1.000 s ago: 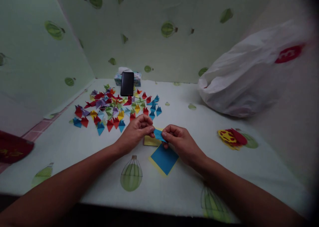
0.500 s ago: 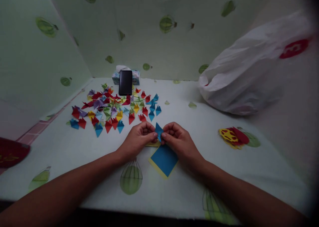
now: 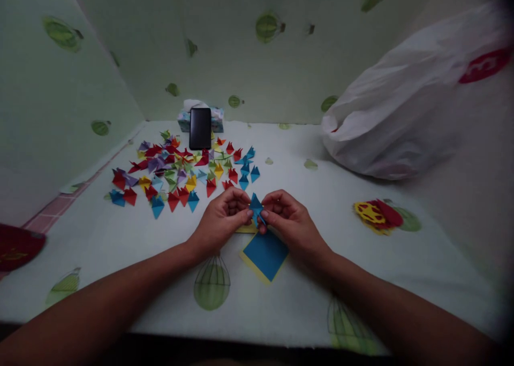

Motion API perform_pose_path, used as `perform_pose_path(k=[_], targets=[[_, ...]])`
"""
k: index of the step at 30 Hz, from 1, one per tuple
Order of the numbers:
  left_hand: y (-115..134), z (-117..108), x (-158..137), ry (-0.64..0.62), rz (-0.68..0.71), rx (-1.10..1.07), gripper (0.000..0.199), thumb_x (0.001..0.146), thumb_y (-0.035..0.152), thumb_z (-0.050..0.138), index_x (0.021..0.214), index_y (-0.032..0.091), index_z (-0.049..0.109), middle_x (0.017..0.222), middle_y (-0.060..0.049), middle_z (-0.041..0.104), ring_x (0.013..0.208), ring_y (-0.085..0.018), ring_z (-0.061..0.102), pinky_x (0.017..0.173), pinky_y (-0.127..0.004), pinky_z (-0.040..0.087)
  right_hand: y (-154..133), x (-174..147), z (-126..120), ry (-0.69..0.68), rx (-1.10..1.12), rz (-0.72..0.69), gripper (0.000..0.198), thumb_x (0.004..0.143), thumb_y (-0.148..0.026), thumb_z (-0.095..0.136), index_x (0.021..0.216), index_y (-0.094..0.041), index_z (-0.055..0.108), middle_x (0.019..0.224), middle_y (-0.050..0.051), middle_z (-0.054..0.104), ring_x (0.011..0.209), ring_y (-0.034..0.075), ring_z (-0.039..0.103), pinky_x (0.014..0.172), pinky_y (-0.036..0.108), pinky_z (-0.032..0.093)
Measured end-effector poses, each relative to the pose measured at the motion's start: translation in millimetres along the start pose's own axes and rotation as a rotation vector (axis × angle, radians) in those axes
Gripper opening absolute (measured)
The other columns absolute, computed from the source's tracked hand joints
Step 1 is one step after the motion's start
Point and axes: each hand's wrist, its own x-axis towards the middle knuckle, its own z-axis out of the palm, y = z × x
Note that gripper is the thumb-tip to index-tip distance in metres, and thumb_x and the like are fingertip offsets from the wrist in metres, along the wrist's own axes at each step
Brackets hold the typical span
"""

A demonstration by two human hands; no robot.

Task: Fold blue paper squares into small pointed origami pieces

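Observation:
A small blue folded-paper crane (image 3: 256, 206), pointed at the top, is pinched between both hands above the table. My left hand (image 3: 225, 213) grips its left side between thumb and fingers. On its right side, the thumb and fingers of my right hand (image 3: 291, 219) are closed on it. Just below lies a square sheet of blue paper (image 3: 265, 253) with yellow edges showing beneath it. Part of another yellow piece (image 3: 247, 229) shows under my left fingers. Ahead and to the left spreads a pile of folded paper cranes (image 3: 172, 170) in red, blue, yellow, green and purple.
A black phone (image 3: 199, 129) leans on a tissue box (image 3: 217, 119) behind the cranes. To the right stands a big white plastic bag (image 3: 377, 120). Red and yellow cut-outs (image 3: 375, 216) lie in front of it. At the left edge is a dark red object (image 3: 20, 246).
The blue crane has turned slightly and its lower part looks more spread. Both hands keep their pinch on it. The whole view has tilted a little downward.

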Motion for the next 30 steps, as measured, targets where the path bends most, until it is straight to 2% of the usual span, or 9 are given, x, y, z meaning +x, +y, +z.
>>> perform_pose_path(k=[12,16,24,30], targets=[[3.5,-1.9,-0.1,-0.013,-0.004,0.129,0.015,0.078,0.023,0.071,0.086,0.015,0.061,0.071,0.002,0.060,0.066,-0.010,0.055,0.064,-0.023,0.045,-2.8,-1.1,0.2,-0.032,-0.013,0.046,0.019,0.082,-0.027,0.072,0.092,-0.021,0.058,0.064,-0.006,0.064,0.056,0.011,0.062,0.061,0.026,0.047],[2.8,-2.3,-0.4,-0.032,0.012,0.100,0.014,0.077,0.022,0.072,0.087,0.016,0.063,0.072,0.003,0.060,0.066,-0.009,0.055,0.064,-0.022,0.045,-0.5,-0.8,-0.2,-0.022,-0.016,0.045,0.014,0.081,-0.023,0.072,0.087,-0.021,0.060,0.061,-0.006,0.064,0.055,0.010,0.061,0.060,0.025,0.046],[7.0,-2.1,-0.6,-0.072,-0.053,0.022,0.010,0.077,0.021,0.070,0.084,0.015,0.066,0.070,0.001,0.065,0.067,-0.011,0.061,0.068,-0.024,0.049,1.9,-2.1,0.1,-0.013,0.165,0.104,0.006,0.080,-0.020,0.072,0.085,-0.019,0.068,0.066,-0.004,0.066,0.055,0.009,0.060,0.060,0.024,0.044],[9.3,-2.0,-3.1,-0.096,-0.027,0.030,0.013,0.083,0.027,0.068,0.086,0.015,0.068,0.073,0.000,0.067,0.070,-0.013,0.065,0.070,-0.025,0.052,2.7,-3.4,0.0,-0.026,0.183,0.099,0.004,0.081,-0.018,0.070,0.084,-0.020,0.069,0.065,-0.003,0.067,0.057,0.010,0.060,0.061,0.024,0.044]])
